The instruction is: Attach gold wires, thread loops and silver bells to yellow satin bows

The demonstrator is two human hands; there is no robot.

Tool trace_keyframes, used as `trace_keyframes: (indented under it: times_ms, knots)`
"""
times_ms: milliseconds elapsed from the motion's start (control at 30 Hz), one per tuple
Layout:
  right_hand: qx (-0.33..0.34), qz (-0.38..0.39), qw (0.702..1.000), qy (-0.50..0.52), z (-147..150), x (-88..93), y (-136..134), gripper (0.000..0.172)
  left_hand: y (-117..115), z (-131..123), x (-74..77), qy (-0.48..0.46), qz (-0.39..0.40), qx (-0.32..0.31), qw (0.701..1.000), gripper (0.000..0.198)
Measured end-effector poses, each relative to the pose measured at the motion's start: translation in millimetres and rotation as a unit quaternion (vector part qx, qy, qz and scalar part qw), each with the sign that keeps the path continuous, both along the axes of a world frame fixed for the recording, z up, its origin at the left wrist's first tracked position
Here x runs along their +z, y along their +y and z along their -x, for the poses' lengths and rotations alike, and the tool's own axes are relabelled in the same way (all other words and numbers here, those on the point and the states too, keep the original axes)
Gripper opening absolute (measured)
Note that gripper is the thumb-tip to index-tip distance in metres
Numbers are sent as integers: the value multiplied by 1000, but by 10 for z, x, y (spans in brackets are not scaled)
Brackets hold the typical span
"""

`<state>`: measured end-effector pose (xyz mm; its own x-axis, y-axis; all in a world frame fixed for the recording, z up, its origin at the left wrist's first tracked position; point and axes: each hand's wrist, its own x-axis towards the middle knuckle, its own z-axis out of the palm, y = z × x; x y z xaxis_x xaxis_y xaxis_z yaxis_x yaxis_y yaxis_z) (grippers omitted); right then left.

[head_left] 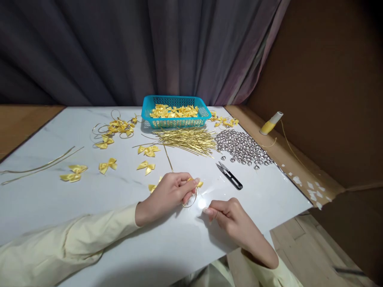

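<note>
My left hand (170, 191) is closed above the white tabletop. Between its thumb and fingers it pinches a yellow ribbon bow (200, 184), mostly covered by the fingertips. A thin gold cord (191, 205) hangs in a loop below those fingers. To the right and nearer to me, my right hand (233, 221) is closed in a pinch; whatever sits between its thumb and finger is too small to make out. Black thread snips (229, 175) lie beyond the right hand. Partly behind the left hand is another yellow bow (152, 187).
A blue basket (145, 108) holds many yellow bows. Before it lie a pile of gold cords (188, 140) and a heap of small silver beads (242, 146). Loose bows (108, 165) and corded bows (121, 127) are at left. A yellow thread spool (271, 123) stands at right.
</note>
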<state>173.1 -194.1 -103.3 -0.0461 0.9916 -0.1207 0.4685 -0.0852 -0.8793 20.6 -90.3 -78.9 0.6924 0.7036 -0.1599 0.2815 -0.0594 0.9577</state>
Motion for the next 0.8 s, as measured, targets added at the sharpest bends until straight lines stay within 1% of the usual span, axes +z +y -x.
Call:
trace_keyframes:
  times_ms: [167,367,467,533,600,667,800]
  knots:
    - [-2,20,999,47,-24,-43,-20,41,-11,2,26,-3,12,3,1000,35]
    - [5,59,994,96,-46,-66,-37,45,-6,7,-7,-24,18,5,1000,33]
    - [11,70,992,102,-74,-41,-16,45,31,8,7,-10,52,-8,999,29]
    - [-4,67,994,87,-98,-13,16,43,62,16,16,3,79,-18,997,30]
    - [-25,42,997,54,-123,25,52,40,85,37,13,9,88,-24,996,32]
    - [-36,6,999,12,-146,79,76,34,96,67,0,23,68,-39,997,32]
    - [-36,-44,997,-51,-177,227,83,28,114,144,-2,82,-13,-80,993,32]
